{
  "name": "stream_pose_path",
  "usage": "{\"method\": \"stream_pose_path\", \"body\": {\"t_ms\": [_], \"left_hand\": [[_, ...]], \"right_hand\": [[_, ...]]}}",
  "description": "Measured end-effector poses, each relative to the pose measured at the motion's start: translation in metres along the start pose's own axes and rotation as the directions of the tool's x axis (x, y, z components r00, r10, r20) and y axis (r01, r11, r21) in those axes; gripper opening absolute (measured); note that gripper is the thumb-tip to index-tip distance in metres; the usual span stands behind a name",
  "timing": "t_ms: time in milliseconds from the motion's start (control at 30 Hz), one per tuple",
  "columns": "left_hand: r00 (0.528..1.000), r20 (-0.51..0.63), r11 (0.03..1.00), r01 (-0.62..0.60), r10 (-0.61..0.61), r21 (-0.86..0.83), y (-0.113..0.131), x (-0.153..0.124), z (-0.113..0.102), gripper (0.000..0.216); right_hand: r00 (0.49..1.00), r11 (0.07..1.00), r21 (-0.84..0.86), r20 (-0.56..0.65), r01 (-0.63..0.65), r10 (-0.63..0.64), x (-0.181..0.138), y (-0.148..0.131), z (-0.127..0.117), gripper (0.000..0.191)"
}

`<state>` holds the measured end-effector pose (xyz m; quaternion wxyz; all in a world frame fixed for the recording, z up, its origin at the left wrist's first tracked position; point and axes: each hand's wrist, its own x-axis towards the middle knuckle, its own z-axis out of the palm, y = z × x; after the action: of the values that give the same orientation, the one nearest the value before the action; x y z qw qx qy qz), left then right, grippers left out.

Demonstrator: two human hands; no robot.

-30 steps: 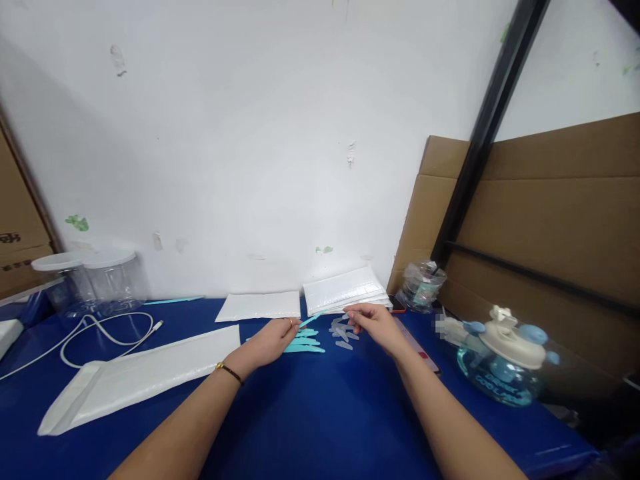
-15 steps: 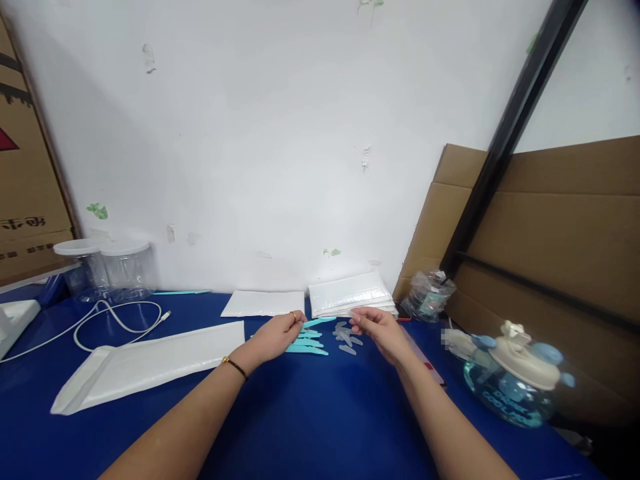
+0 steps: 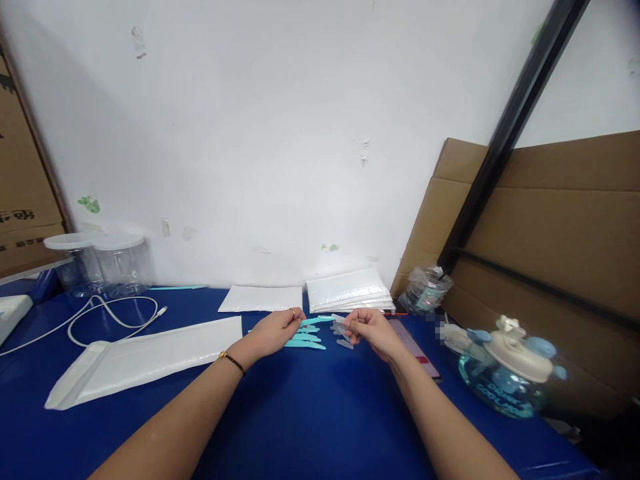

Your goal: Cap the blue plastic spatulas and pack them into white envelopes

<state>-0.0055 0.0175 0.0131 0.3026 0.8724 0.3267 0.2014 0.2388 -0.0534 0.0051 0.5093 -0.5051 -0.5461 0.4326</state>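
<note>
Here the left hand (image 3: 274, 331) pinches a teal piece (image 3: 316, 321); the right hand (image 3: 371, 328) pinches a clear cap (image 3: 339, 319).

A small heap of flat teal plastic pieces (image 3: 305, 337) lies on the blue cloth, far from the near table edge and about midway across. They are slim, pointed blades, fanned out with their tips to the right, some overlapping. One teal strip (image 3: 316, 321) is lifted off the heap — it runs level, left to right, its left end pinched at the fingertips of the left hand (image 3: 274, 331). Just right of the heap lie a few clear, frosted caps (image 3: 343, 339), short and rounded, loosely scattered and touching each other. One clear cap (image 3: 341, 319) is nipped in the right hand (image 3: 371, 329), right at the strip's free end — whether they touch is too small to tell.
</note>
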Motion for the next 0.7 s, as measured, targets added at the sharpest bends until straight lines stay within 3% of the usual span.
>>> {"method": "stream_pose_path", "body": {"t_ms": [167, 300, 400, 467, 533, 567, 633, 700], "left_hand": [[0.998, 0.049, 0.999, -0.039, 0.039, -0.004, -0.001, 0.0, 0.002, 0.033], [0.966, 0.252, 0.996, -0.045, 0.063, -0.074, 0.001, -0.002, 0.003, 0.028], [0.894, 0.444, 0.996, -0.028, 0.065, -0.089, 0.005, -0.006, 0.004, 0.021], [0.878, 0.476, 0.999, -0.044, 0.046, -0.016, 0.007, -0.007, 0.004, 0.019], [0.906, 0.423, 0.994, -0.06, 0.016, 0.093, 0.007, -0.007, 0.004, 0.019], [0.93, 0.366, 0.986, -0.067, 0.006, 0.154, 0.007, -0.007, 0.004, 0.02], [0.976, 0.219, 0.953, -0.078, 0.013, 0.293, 0.004, -0.005, 0.003, 0.021], [0.994, 0.101, 0.903, -0.077, 0.038, 0.423, -0.002, -0.003, 0.002, 0.022]], "right_hand": [[0.997, 0.999, -0.025, 0.071, -0.02, 0.021, -0.002, 0.001, 0.003, 0.032], [0.972, 0.991, -0.1, 0.21, -0.087, 0.107, -0.005, 0.001, 0.003, 0.028], [0.903, 0.962, -0.219, 0.36, -0.161, 0.233, -0.009, -0.003, 0.004, 0.027], [0.843, 0.926, -0.323, 0.428, -0.195, 0.326, -0.012, -0.006, 0.003, 0.027], [0.805, 0.883, -0.428, 0.446, -0.192, 0.391, -0.012, -0.007, 0.001, 0.026], [0.816, 0.861, -0.478, 0.419, -0.175, 0.398, -0.012, -0.007, -0.001, 0.025], [0.896, 0.809, -0.579, 0.298, -0.105, 0.329, -0.01, -0.004, -0.007, 0.02], [0.975, 0.726, -0.687, 0.154, -0.012, 0.162, -0.008, 0.0, -0.012, 0.013]]}}
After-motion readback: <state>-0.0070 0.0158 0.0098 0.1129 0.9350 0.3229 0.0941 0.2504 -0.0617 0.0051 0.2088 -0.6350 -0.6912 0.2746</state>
